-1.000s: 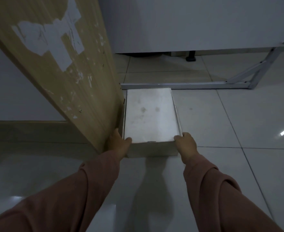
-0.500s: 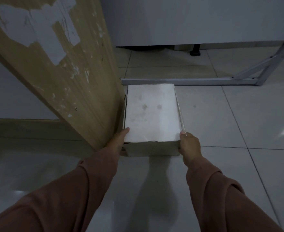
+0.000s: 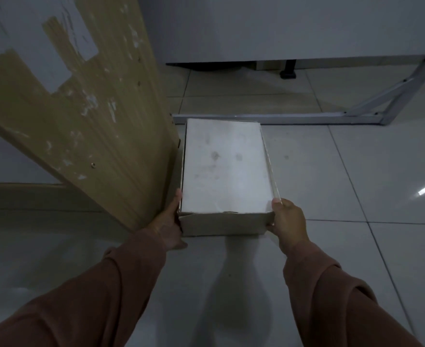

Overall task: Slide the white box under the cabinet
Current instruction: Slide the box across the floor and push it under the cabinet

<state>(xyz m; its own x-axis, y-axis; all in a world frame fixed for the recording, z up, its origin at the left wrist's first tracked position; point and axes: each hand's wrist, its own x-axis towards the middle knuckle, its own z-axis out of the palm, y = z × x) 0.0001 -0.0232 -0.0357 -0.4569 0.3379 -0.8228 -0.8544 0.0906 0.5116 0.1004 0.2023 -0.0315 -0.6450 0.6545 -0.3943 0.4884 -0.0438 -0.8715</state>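
Note:
A white box point(image 3: 225, 166) with a smudged lid and cardboard-brown sides lies on the tiled floor, its left side against a wooden cabinet panel point(image 3: 88, 126). My left hand point(image 3: 167, 225) grips the box's near left corner, squeezed between box and panel. My right hand point(image 3: 287, 222) holds the near right corner, thumb on the lid edge. The box's far end touches a white metal floor bar point(image 3: 306, 119). Beyond it a white cabinet point(image 3: 269, 28) stands raised, with a dark gap beneath.
A slanted white metal brace point(image 3: 394, 90) rises from the floor bar at the right. A black foot point(image 3: 287, 72) stands under the white cabinet. Glossy floor tiles point(image 3: 369, 171) extend to the right of the box.
Both hands shifted from the box's near face to its near corners and closed on them. The box looks nearer and larger in the frame.

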